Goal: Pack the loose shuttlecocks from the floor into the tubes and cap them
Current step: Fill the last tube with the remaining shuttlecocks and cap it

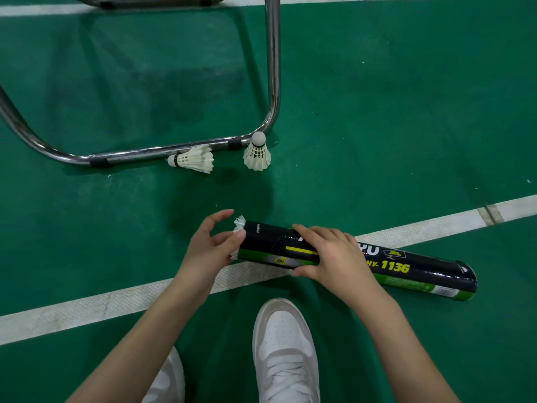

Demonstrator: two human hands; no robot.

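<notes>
I see my right hand (328, 254) wrapped over the middle of a long black-and-green cardboard shuttlecock tube (392, 266), which lies across a white court line (87, 306) on the green floor (406, 112). My left hand (209, 245) is at the tube's open left end, thumb pressing on the white feathers of a shuttlecock (239, 223) that sticks out of the mouth, the other fingers loosely spread. Farther off, two loose white feather shuttlecocks sit beside a chrome tubular chair frame (273, 68): one on its side (193, 159), one standing cork-up (257, 152). White sneakers (284, 347) show at the near edge.
</notes>
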